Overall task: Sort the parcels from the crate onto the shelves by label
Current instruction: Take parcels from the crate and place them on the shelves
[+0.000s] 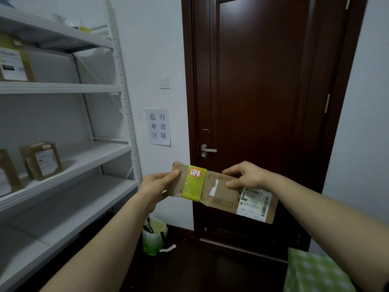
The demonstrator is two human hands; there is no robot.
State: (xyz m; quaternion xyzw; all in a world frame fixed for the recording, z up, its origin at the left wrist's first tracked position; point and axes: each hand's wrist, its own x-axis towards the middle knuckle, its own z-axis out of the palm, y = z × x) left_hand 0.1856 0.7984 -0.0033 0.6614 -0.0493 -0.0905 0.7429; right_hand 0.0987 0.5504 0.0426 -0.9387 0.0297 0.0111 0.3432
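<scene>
Both grip parcel [223, 194]: left hand [156, 186] at end, right hand [246, 175] mid-top.

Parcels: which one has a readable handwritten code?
The flat parcel, held by left hand and right hand before the door: its sticker reads 3-3-5. The shelf parcels show none legibly.

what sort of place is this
Probably a parcel storeroom: white metal shelving holds labelled cardboard boxes, a paper sign hangs beside the door, and the left hand and right hand hold a parcel tagged 3-3-5.
</scene>
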